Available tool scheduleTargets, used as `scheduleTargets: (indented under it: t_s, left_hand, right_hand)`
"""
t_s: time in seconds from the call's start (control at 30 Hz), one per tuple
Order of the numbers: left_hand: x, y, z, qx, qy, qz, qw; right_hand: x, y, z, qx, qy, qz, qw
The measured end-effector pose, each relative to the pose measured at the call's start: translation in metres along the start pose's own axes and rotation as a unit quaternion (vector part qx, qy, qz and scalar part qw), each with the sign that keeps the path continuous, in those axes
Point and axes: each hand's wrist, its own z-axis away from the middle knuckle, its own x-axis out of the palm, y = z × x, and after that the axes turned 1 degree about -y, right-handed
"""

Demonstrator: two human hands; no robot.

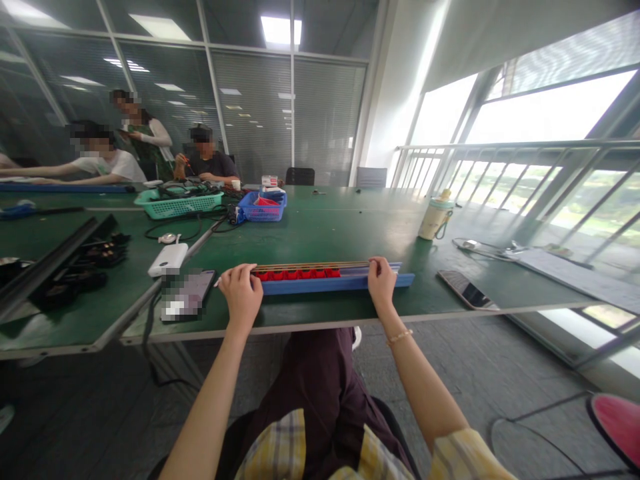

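between the fingers of both hands, near the front edge of the green table (340, 230), a long blue trough (315, 286) is laid crosswise. its left end is held by the left hand (243, 288), whose fingers are curled closely over it. near its right end, it is gripped by the right hand (381, 283), with thumb and forefinger brought close together; a short piece of the trough is left sticking out past these fingers. a row of red blocks (299, 274) is set inside, starting just beside the left fingers and ending short of the right ones. along the far side, thin brown strips (313, 265) are stretched from one hand to the other; whether they are pinched as well cannot be told.

just left of the left fingers, a phone (195, 293) is laid flat, with a white box (169, 259) placed behind it. farther beyond these fingers, a green basket (180, 204) and a blue basket (263, 210) are seen, both filled. beyond and to the right of the right fingers, a bottle (436, 219) is stood upright; nearer, to their right, another phone (465, 290) is placed.
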Motion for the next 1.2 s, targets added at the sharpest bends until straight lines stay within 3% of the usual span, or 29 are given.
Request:
scheduleTargets:
  t_s: [0.73,1.2]
  left_hand:
    - [0.0018,0.0005,0.0005,-0.005,0.001,-0.013,1.000]
    - [0.0011,0.0008,0.0008,-0.004,0.000,-0.009,1.000]
  right_hand:
    - [0.0012,0.0009,-0.0010,0.020,-0.034,-0.015,0.999]
    - [0.0040,0.0062,-0.0005,-0.029,-0.068,0.041,0.996]
